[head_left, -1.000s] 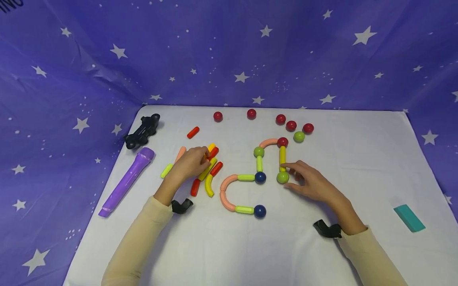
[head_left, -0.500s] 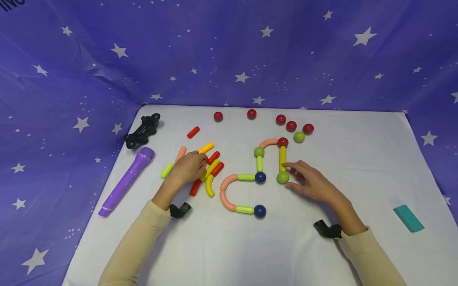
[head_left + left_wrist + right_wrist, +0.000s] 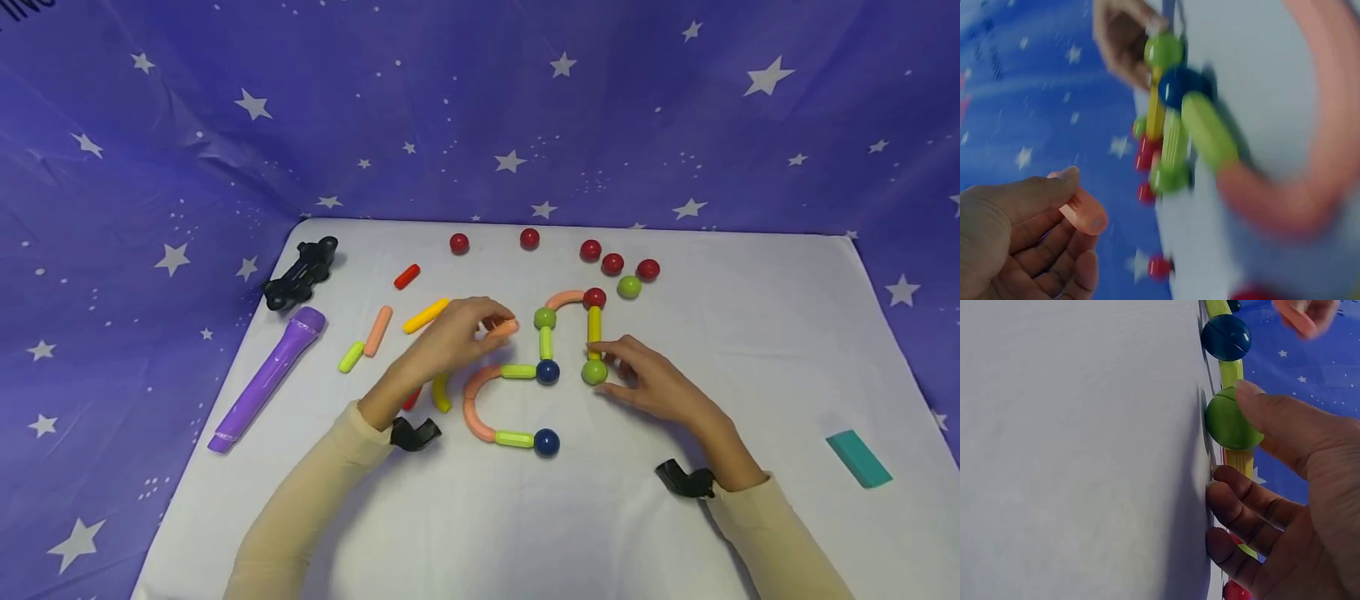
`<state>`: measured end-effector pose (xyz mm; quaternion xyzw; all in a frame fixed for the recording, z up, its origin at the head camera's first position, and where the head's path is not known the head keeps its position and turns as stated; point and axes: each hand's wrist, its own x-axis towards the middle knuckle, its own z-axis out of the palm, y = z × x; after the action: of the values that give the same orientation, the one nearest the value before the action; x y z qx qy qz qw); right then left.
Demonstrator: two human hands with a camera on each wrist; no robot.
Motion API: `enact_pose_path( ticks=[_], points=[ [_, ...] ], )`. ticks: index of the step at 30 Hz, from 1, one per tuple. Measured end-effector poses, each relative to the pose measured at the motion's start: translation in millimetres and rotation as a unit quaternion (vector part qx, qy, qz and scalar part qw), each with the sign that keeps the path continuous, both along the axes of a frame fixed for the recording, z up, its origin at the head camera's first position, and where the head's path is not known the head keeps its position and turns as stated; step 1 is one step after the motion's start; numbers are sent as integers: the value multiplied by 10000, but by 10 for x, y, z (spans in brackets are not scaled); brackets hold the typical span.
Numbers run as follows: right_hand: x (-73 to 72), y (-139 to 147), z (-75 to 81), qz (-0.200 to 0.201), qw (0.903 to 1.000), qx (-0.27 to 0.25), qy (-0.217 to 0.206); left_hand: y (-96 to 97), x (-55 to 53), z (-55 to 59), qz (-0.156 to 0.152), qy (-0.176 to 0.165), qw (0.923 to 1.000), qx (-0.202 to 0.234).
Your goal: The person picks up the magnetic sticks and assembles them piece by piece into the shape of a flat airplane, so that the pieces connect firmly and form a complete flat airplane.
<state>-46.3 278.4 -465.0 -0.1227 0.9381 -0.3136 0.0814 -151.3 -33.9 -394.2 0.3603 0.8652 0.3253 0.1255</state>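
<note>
Just left of a joined chain (image 3: 548, 372) of sticks and balls, a person's left hand (image 3: 455, 337) pinched a peach piece (image 3: 1088, 215) between thumb and fingers, apart from the chain. Half a second earlier, that hand had been over the loose sticks (image 3: 426, 317) farther left of the chain; the move brought one more piece near the build, though it was not yet joined. Unmoved at the chain's right end, the right hand (image 3: 652, 379) had thumb and bent fingers about a green ball (image 3: 595, 372), apparently steadying it. Only the left wrist camera caught the greyish spot (image 3: 1098, 222) on the piece's tip; fingers partly hid that piece from the head camera. The right wrist view clearly showed the thumb on the ball. Red balls (image 3: 590, 250) lay beyond the chain, a teal block (image 3: 858, 458) well to its right.
</note>
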Motion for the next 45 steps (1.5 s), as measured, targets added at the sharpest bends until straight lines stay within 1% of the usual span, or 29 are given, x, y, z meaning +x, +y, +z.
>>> enact_pose_path(
  ticks=[2, 5, 7, 10, 13, 16, 22, 28, 32, 39, 45],
  points=[
    [0, 4, -8, 31, 10000, -52, 8, 233, 3, -35, -348, -80, 9993, 116],
    [4, 18, -27, 74, 9998, -150, 104, 540, 13, -119, -657, -220, 9976, -5],
    [7, 29, -39, 115, 9995, -200, 212, 707, 24, -190, -881, -214, 9958, -83],
    [9, 48, -53, 188, 9988, -244, 377, 874, 53, -269, -1082, -118, 9937, -256],
    [2, 62, -56, 244, 9983, -260, 467, 959, 80, -345, -1186, -33, 9921, -401],
    [-8, 63, -43, 236, 9984, -295, 417, 979, 107, -377, -1234, -25, 9907, -569],
    [-23, 72, -37, 228, 9987, -290, 350, 965, 141, -401, -1452, 139, 9857, -840],
    [-17, 75, -28, 243, 9987, -338, 291, 965, 179, -423, -1400, 243, 9848, -1003],
    [-16, 71, -24, 225, 9990, -347, 195, 970, 208, -432, -1467, 404, 9809, -1214],
    [-18, 57, -24, 212, 9990, -354, 153, 961, 237, -449, -1482, 583, 9786, -1304],
    [-11, 61, -20, 187, 9994, -277, 123, 926, 236, -446, -1664, 832, 9718, -1449]
  ],
)
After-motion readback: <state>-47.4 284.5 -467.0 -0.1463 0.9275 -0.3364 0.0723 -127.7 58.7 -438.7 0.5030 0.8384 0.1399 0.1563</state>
